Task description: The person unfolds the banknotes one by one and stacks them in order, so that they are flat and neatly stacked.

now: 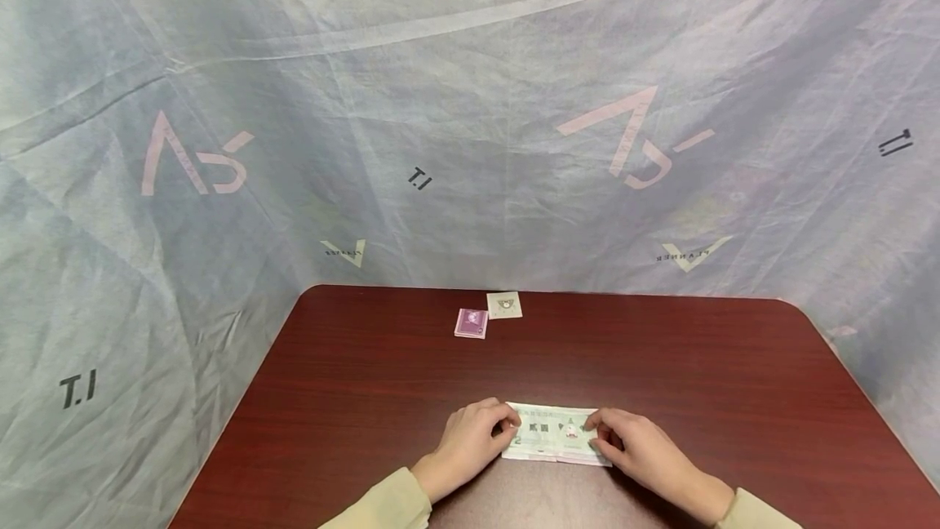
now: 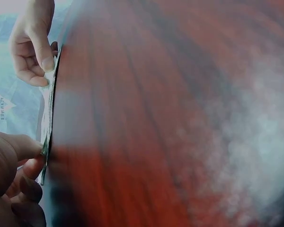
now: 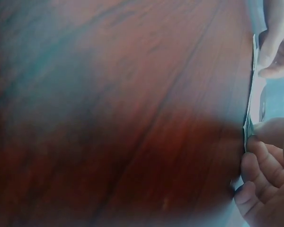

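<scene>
A thin stack of pale green printed paper notes point(image 1: 547, 433), with dark marks and a small cartoon figure on top, lies lengthwise near the table's front. My left hand point(image 1: 473, 437) pinches its left end between thumb and fingers. At the opposite end, my right hand point(image 1: 639, 446) pinches it the same way. Seen edge-on in the left wrist view, the notes point(image 2: 48, 106) show several layers slightly apart at the near end. The right wrist view shows the thumb and fingertips on the edge of the notes point(image 3: 250, 106) too.
A small purple card stack point(image 1: 471, 323) lies toward the back of the dark red table point(image 1: 352, 398). Beside it, at the back edge, is a whitish square card point(image 1: 504, 305) with a small picture. A grey printed cloth point(image 1: 470, 137) hangs around the table's back and sides.
</scene>
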### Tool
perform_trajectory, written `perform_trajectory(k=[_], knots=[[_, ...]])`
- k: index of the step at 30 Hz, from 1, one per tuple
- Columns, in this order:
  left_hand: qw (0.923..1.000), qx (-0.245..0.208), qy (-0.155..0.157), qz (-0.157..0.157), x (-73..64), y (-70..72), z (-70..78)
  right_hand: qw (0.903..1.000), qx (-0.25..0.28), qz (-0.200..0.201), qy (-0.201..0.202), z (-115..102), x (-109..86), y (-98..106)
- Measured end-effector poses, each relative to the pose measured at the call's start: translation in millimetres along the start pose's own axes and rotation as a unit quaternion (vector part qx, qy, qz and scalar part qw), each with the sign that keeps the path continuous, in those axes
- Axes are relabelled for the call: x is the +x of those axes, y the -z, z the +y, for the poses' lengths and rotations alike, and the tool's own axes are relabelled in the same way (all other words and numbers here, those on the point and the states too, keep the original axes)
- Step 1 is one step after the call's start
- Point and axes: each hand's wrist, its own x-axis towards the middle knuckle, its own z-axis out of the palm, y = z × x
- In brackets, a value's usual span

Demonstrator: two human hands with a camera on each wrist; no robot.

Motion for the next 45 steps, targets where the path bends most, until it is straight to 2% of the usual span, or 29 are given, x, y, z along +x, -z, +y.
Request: perform_trajectory(k=[12,25,31,45], knots=[[0.9997,0.015,0.006,-0.017,-0.1,5.1,4.4,0.9983,-0.038,-0.032,-0.032,-3,2.0,2],[0.9994,0.004,0.023,-0.026,-1.3,1.0,0.0,0.9985,-0.050,-0.022,-0.004,4,-3.1,4],[0.9998,0.002,0.014,-0.017,1.2,2.8,-1.7,0.9977,-0.067,-0.011,0.005,7,-4.8,6],[0.9997,-0.011,-0.006,-0.019,4.1,0.8,-7.3,0.9976,-0.064,-0.025,0.001,7,-3.4,8]])
